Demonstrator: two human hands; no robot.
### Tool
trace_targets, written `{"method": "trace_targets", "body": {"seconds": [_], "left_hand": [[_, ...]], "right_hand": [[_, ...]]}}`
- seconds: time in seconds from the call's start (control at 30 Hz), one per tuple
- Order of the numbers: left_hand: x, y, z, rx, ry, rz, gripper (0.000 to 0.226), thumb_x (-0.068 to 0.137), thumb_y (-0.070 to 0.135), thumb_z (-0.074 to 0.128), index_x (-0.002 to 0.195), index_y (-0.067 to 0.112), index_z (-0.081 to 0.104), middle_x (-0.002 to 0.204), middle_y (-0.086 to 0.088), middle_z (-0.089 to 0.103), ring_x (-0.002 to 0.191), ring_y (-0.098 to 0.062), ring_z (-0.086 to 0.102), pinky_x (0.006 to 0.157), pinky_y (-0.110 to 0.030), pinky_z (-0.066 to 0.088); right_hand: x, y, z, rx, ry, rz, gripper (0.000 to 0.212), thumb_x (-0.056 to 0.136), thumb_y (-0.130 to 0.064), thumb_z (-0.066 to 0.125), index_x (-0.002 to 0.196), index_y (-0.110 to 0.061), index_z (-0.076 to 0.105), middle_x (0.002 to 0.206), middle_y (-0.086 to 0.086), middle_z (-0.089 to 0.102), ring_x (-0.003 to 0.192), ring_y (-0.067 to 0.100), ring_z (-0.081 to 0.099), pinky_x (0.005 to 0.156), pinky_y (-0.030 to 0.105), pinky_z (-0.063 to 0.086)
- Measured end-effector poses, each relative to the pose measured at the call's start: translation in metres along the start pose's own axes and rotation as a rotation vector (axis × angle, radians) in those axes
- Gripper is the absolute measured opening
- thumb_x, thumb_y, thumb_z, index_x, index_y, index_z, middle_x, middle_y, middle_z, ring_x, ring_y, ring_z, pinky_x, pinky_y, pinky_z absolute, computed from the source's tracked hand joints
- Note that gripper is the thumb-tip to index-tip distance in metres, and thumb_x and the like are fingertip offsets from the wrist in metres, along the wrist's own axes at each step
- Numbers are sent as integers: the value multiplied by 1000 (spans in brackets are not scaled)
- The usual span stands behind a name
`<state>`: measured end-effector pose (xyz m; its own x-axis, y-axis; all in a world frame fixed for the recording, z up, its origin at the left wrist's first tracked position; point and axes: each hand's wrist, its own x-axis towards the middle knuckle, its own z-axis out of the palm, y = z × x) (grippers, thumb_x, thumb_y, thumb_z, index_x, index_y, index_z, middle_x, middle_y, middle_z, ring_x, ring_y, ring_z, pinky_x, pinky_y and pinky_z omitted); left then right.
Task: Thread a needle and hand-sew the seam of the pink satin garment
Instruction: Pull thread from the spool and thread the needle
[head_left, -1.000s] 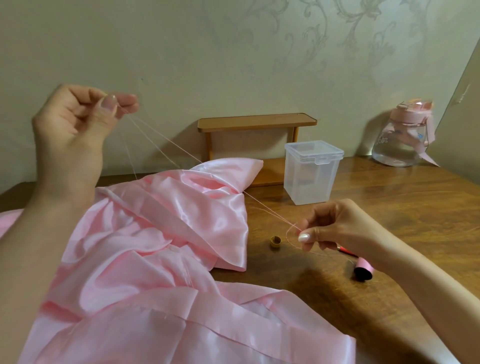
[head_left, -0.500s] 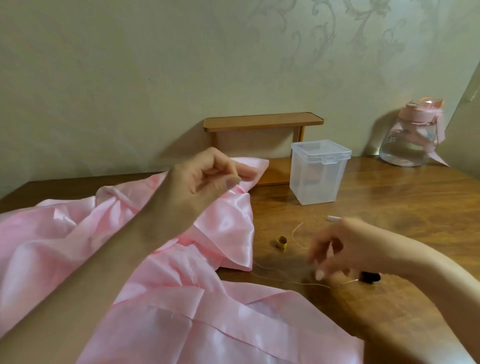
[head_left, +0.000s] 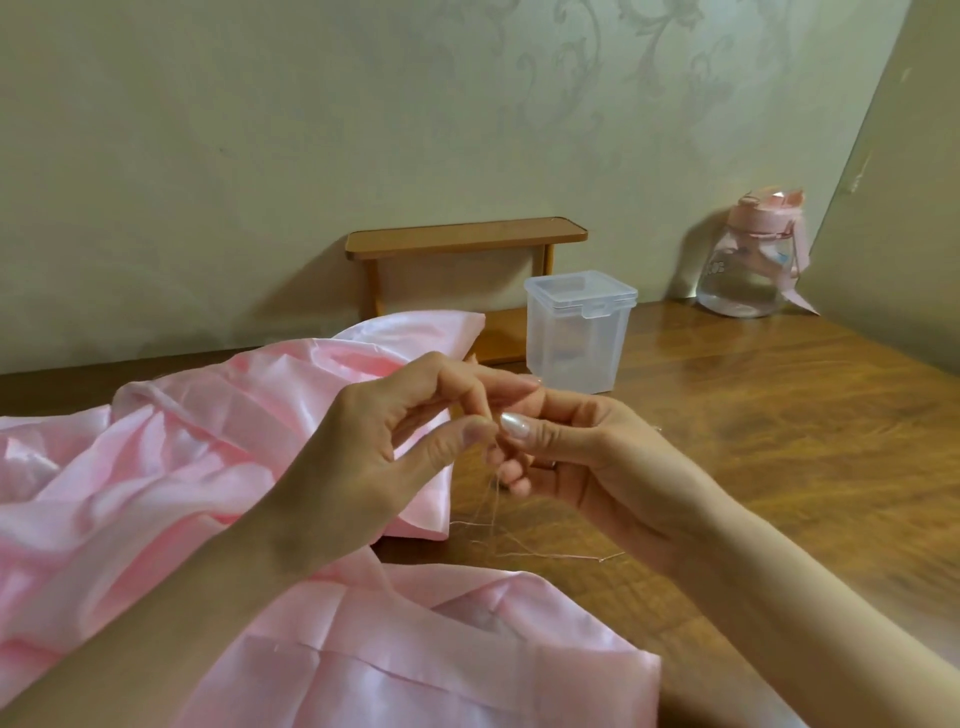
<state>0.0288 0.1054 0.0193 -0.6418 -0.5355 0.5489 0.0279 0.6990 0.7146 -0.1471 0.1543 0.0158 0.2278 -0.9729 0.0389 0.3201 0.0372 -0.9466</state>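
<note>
1. A second ago the left hand was raised high at the far left and the thread ran taut from it down to the right hand, which sat low on the worktop.
2. Half a second ago the left hand had dropped over the cloth and the right hand was a blur near the worktop.
3. Now both hands meet in the middle, just above the worktop. The left thumb and forefinger pinch the thread, and the right thumb and forefinger pinch it at the same spot, tips touching.
4. The thread has gone slack. It hangs from the pinch in loose strands and trails right along the worktop.
5. My reading is that the length has been drawn out and the ends are now being brought together, likely to knot them. No stitch has been started.
6. I cannot make out the needle for sure; it is too fine to tell.
7. The pink satin garment lies crumpled on the left and near side of the worktop, under the left forearm, with neither hand holding it.
8. At the far side stand a wooden shelf, a clear lidded box and a water bottle with a pink cap.
9. The bottle carries a faint mark, too blurred to read. No other writing or brand shows.
</note>
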Motion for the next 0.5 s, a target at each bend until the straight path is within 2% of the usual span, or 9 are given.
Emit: {"method": "trace_targets", "body": {"seconds": [0.07,0.3,0.43,0.5], "left_hand": [[0,-1,0,53,42,11,7,89,20,53,87,14,57,117,13,66,117,-4,57,94,-11,40],[2,-1,-5,78,162,26,10,87,26,53,90,18,57,114,13,67,115,-5,59,93,-16,45],[3,3,-14,66,187,36,8,88,22,54,91,15,57,114,9,67,113,-8,60,91,-15,46],[4,5,-18,77,198,33,9,88,24,54,91,16,57,115,9,67,112,-9,61,91,-16,47]], "right_hand": [[-1,0,2,-39,61,-39,7,72,-13,66,72,-10,72,67,9,66,55,11,60,52,18,51],[-3,-4,5,-256,230,-90,11,61,-21,73,64,-10,71,77,19,66,48,11,49,45,17,38],[-1,-3,-1,-338,260,-66,16,60,-21,74,64,-6,70,60,7,61,49,11,45,43,16,36],[-1,-5,-5,-378,266,-47,17,59,-22,74,63,-6,70,58,6,62,49,10,46,43,15,36]]}}
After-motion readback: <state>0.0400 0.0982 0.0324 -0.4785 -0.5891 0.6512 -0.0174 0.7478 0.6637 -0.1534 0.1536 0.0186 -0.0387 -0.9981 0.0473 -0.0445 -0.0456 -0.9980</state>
